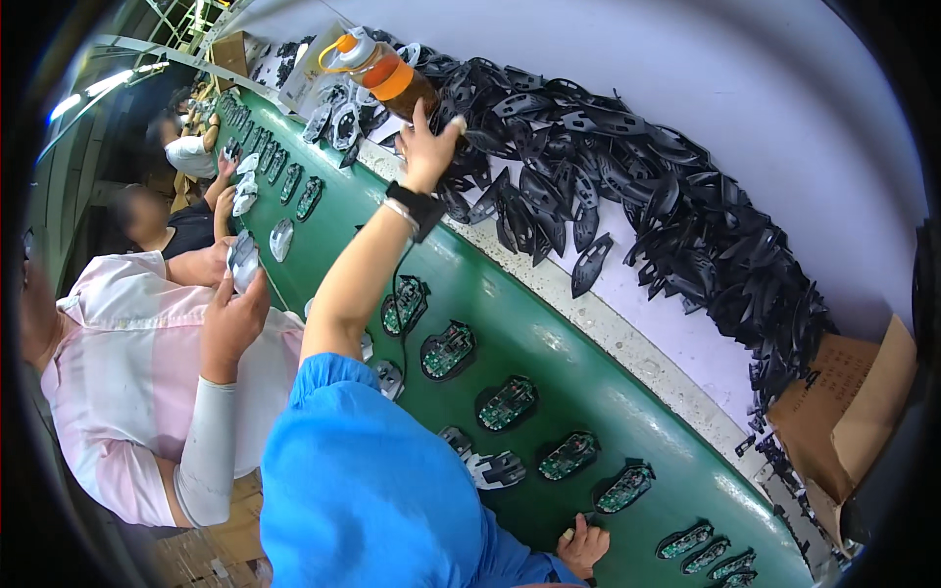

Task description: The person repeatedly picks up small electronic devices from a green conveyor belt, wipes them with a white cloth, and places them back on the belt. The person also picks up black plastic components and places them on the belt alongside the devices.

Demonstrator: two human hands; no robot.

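Note:
My left hand [427, 157], with a dark watch on its wrist, is stretched out with fingers spread. Its fingertips are by the base of a bottle [390, 80] with an orange band and orange cap loop; I cannot tell whether they touch it. Beneath and beside that hand lies a heap of black curved plastic shells [549, 127]. Down at the lower edge, my right hand [585, 547] is curled over the green belt, and what its fingers hold, if anything, is hidden. Closest to it is a mouse base with a green circuit board [624, 487].
Several more open mouse bases [508, 403] line the green conveyor belt [549, 353]. Grey mouse covers [497, 470] lie near my sleeve. A co-worker in a pale shirt [176, 363] at left holds a grey cover [242, 259]. A cardboard box [833, 412] stands at right.

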